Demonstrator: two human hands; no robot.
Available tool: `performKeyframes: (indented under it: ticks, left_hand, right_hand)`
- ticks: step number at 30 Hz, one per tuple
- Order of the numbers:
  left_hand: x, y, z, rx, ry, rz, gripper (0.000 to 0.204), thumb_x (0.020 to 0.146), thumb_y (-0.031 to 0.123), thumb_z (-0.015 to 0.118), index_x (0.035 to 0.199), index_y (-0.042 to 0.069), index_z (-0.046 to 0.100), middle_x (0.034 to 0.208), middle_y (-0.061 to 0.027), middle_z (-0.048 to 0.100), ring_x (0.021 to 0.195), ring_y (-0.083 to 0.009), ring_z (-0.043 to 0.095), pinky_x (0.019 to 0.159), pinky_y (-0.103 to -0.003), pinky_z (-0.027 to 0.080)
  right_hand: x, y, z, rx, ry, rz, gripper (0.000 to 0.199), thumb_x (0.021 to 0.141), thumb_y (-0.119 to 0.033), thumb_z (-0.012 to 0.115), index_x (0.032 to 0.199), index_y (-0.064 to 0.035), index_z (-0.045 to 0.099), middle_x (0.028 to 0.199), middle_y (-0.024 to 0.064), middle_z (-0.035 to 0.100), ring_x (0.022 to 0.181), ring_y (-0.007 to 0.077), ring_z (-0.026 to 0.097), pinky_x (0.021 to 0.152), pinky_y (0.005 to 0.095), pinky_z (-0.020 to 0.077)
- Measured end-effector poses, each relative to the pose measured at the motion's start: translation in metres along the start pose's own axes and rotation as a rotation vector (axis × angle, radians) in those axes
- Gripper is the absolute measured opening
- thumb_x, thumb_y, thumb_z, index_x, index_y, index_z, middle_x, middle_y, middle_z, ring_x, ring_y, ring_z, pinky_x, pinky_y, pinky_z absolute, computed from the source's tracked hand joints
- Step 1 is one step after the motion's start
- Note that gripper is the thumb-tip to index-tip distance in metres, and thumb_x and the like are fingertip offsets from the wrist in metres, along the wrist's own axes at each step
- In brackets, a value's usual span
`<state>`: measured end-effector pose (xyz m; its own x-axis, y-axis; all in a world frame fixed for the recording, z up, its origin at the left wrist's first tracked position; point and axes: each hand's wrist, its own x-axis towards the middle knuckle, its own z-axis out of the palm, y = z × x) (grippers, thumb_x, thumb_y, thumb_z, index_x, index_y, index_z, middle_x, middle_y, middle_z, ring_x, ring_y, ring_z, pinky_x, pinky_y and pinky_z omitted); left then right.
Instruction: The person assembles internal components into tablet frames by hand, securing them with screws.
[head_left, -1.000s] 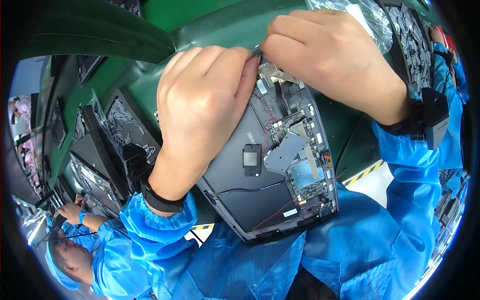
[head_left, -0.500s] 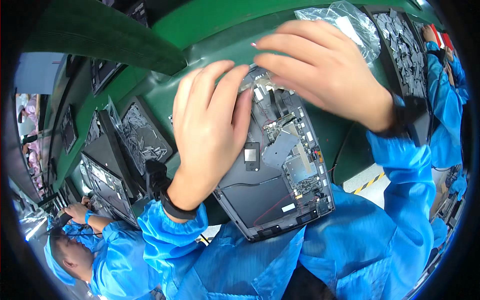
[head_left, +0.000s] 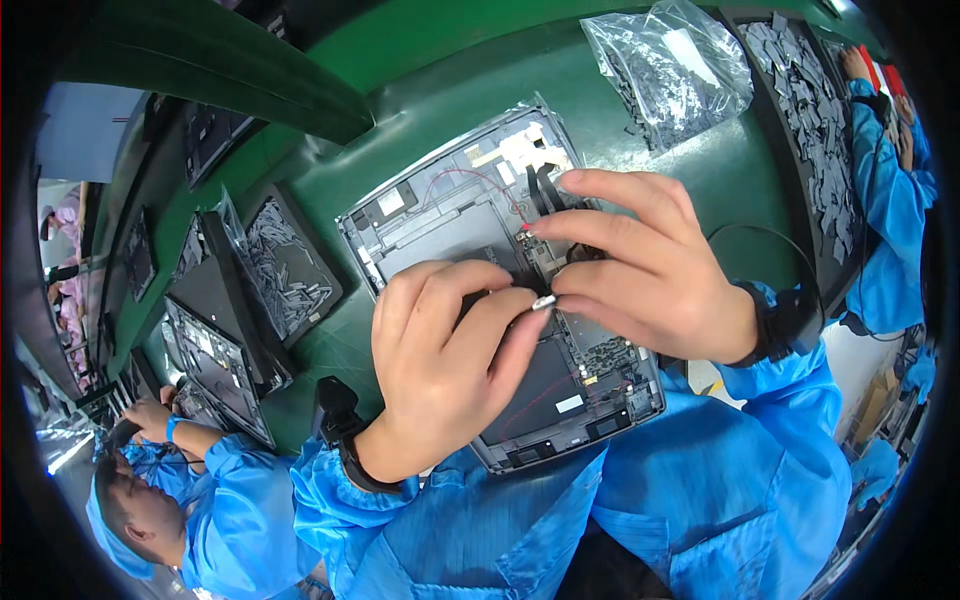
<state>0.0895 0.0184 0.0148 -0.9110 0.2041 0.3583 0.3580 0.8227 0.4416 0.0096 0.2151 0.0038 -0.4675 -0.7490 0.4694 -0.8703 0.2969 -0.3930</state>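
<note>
An opened laptop body (head_left: 460,215) lies in front of me, its circuit board, black battery pack and thin red wires exposed. Over its middle, my left hand (head_left: 440,365) pinches a small pale strip (head_left: 543,302) between thumb and index finger. The thumb and index finger of my right hand (head_left: 655,265) close on the strip's other end. Its middle and ring fingers extend above the board, near a red connector (head_left: 525,229). Both hands hide part of the board and the middle of the laptop body.
A clear plastic bag (head_left: 680,85) of small grey pieces lies at the far right, beside a black tray (head_left: 858,215) full of grey pieces. Another such tray (head_left: 325,270) stands left, near more opened laptop bodies (head_left: 215,365). Co-workers in blue (head_left: 235,510) are on both sides.
Both hands have come down and nearer from the far edge of the laptop body and now meet at the pale strip. The laptop body's far end has swung left; the bag has shifted slightly.
</note>
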Motion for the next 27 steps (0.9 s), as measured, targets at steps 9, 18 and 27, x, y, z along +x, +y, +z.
performKeyframes:
  ticks: [9, 18, 27]
  left_hand:
    - [0.031, 0.001, 0.007, -0.496, 0.014, -0.190, 0.020, 0.085, 0.000, 0.067, 0.104, 0.001, 0.063, 0.085, -0.0117, 0.065, 0.069, -0.0217, 0.063, 0.062, -0.031, 0.050]
    - [0.075, -0.033, 0.002, -0.907, -0.243, -0.528, 0.022, 0.095, 0.010, 0.059, 0.114, 0.000, 0.065, 0.081, 0.0022, 0.063, 0.065, -0.0019, 0.054, 0.057, -0.016, 0.042]
    - [0.084, -0.056, 0.015, -0.219, 0.085, -0.101, 0.019, 0.093, 0.008, 0.059, 0.108, 0.001, 0.068, 0.092, -0.0067, 0.070, 0.085, -0.0140, 0.063, 0.077, -0.025, 0.048]
  right_hand:
    - [-0.001, 0.015, 0.009, 0.410, 0.279, 0.279, 0.018, 0.071, -0.008, 0.077, 0.086, -0.0058, 0.068, 0.089, 0.0052, 0.068, 0.091, 0.0265, 0.061, 0.080, 0.0370, 0.0466]
    - [0.005, 0.040, 0.016, -0.388, 0.397, -0.345, 0.029, 0.066, -0.014, 0.064, 0.093, -0.0096, 0.073, 0.107, 0.0035, 0.070, 0.086, 0.0180, 0.062, 0.069, 0.0284, 0.0473]
    - [0.017, 0.041, 0.017, -0.471, 0.388, -0.298, 0.027, 0.061, -0.015, 0.065, 0.086, -0.0063, 0.073, 0.095, 0.0023, 0.071, 0.070, 0.0134, 0.057, 0.055, 0.0249, 0.0362]
